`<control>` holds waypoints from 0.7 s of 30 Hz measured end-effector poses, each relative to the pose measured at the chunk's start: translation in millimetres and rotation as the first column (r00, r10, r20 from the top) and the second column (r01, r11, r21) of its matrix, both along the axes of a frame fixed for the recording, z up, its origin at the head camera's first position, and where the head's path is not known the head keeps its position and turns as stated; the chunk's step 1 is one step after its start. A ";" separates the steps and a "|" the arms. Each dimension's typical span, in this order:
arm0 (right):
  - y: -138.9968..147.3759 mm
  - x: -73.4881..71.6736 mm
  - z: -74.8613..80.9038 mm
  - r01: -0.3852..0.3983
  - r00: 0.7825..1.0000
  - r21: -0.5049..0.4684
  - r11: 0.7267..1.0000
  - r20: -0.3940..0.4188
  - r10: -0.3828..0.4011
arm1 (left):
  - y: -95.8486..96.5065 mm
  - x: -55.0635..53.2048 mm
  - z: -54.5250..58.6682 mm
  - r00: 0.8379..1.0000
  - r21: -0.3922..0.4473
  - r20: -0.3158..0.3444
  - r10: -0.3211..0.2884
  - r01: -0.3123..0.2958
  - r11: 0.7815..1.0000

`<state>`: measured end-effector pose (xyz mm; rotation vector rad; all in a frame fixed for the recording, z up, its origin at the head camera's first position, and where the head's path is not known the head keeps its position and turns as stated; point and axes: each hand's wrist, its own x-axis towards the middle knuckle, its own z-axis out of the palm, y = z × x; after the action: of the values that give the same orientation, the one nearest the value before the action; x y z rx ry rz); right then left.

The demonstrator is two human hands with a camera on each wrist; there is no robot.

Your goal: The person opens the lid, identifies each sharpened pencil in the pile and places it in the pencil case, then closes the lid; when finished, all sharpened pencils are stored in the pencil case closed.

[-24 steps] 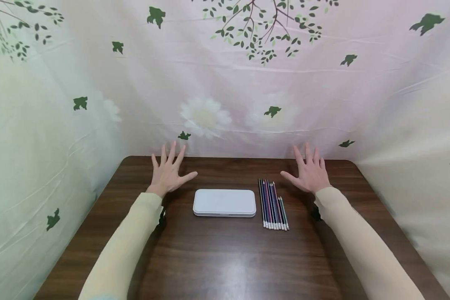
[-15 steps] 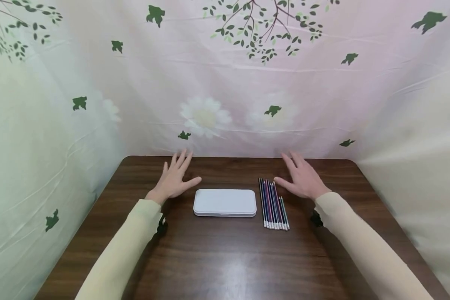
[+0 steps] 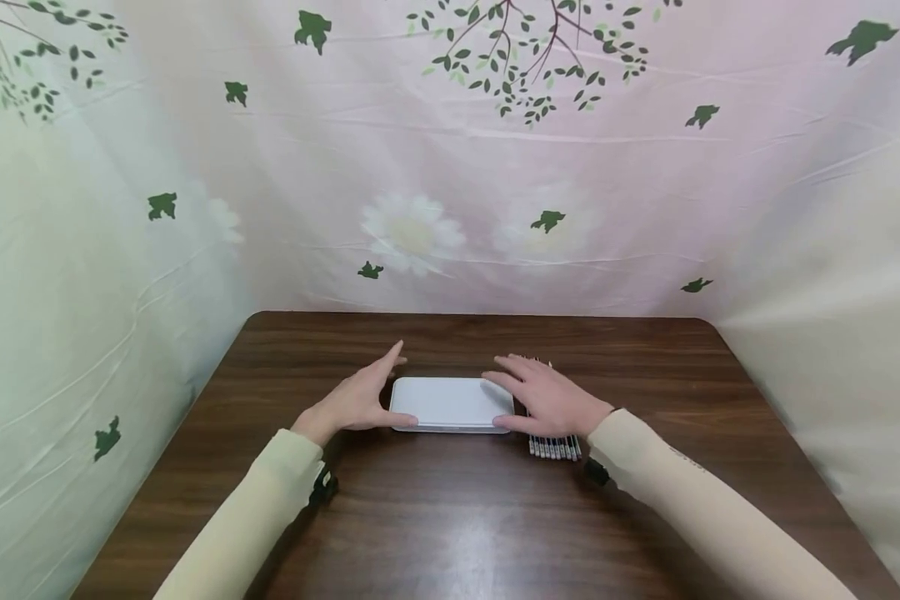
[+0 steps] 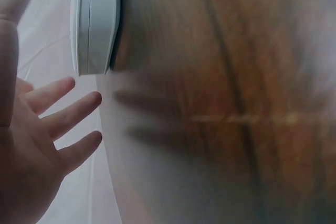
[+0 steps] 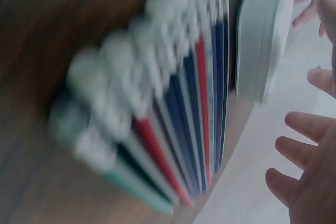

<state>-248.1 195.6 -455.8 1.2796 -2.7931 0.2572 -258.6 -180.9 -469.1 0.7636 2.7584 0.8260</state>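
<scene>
A flat white pencil case (image 3: 446, 402) lies closed on the brown table, its long side facing me. My left hand (image 3: 351, 402) is at the case's left end, thumb over the front edge and fingers spread beyond. In the left wrist view its fingers (image 4: 73, 114) are extended below the end of the case. At the right end, my right hand (image 3: 553, 400) reaches over the row of pencils (image 3: 555, 451), thumb and fingertips overlapping the case's edge. The right wrist view shows the pencils' white eraser ends close up, blurred, with the right fingers (image 5: 302, 153) apart from them.
The wooden table (image 3: 450, 517) ends at a rounded back edge. Behind it and along both sides hangs a pale curtain (image 3: 450, 167) printed with leaves, birds and flowers. Dark straps (image 3: 322, 483) sit at both wrists.
Both hands have come inward and toward me from the table's back edge to the two ends of the case. The right hand now covers most of the pencils. Case and pencils have stayed put.
</scene>
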 end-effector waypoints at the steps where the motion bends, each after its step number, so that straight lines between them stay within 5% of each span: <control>1: -3.1 0.8 -1.9 -0.019 1.000 -0.002 1.000 0.000 0.019 | 0.6 0.6 -1.1 1.000 -0.002 0.009 -0.009 0.009 1.000; 9: -17.9 3.0 -15.0 -0.095 0.995 -0.002 0.995 0.010 0.095 | 1.6 3.0 -11.0 0.998 -0.100 -0.018 -0.062 0.060 0.993; 21: -25.0 0.0 -11.1 -0.102 0.994 0.022 0.994 0.025 0.102 | 3.7 0.9 -10.1 0.997 -0.141 -0.058 -0.053 0.045 0.989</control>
<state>-248.1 170.6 -467.0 1.4365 -2.7622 0.2471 -257.8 -177.2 -479.2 0.8396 2.8029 0.6026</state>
